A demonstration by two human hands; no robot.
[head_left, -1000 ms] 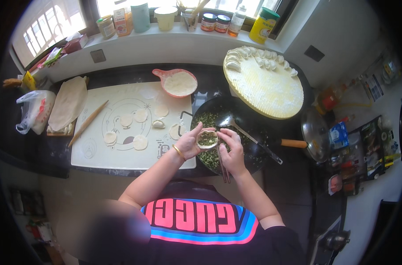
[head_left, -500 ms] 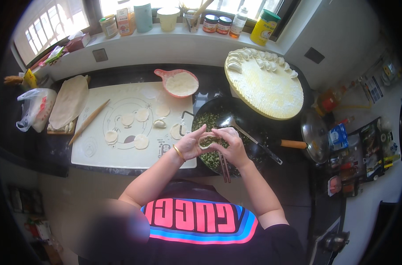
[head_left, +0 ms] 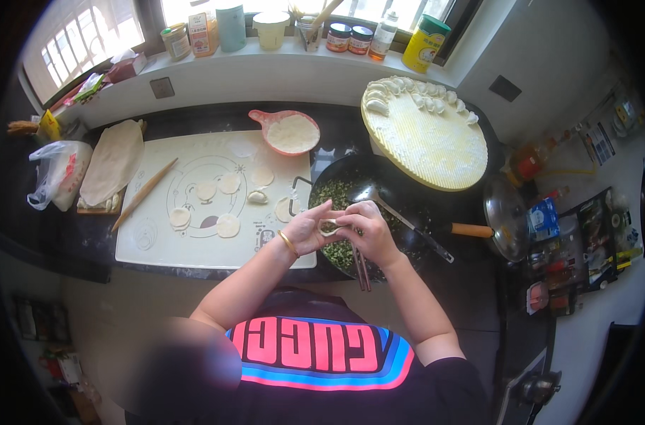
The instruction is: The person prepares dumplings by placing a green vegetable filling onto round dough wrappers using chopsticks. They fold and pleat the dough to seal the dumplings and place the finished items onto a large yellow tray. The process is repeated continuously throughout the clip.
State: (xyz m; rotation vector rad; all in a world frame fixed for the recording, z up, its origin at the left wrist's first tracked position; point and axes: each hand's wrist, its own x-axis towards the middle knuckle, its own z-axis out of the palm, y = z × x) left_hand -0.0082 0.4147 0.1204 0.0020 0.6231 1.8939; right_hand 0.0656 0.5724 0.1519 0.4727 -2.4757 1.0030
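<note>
Dough (head_left: 329, 234) above the wok (head_left: 347, 166) is narrower than a second ago, so less filling (head_left: 328, 227) shows. Left hand (head_left: 308, 230) holds it, cupped; right hand (head_left: 371, 232) pinches its edge tight.

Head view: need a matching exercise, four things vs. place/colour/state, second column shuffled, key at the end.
Things
1. half-closed dough wrapper
2. rolling pin
3. scoop-shaped bowl
4. round tray

Place, colour or state
A. pink, with a heap of white powder inside
B. dumplings grouped toward its far edge
C. between the left hand and right hand, green filling showing
D. slants across the left edge of the mat

Pairs: 1-C, 2-D, 3-A, 4-B
</note>
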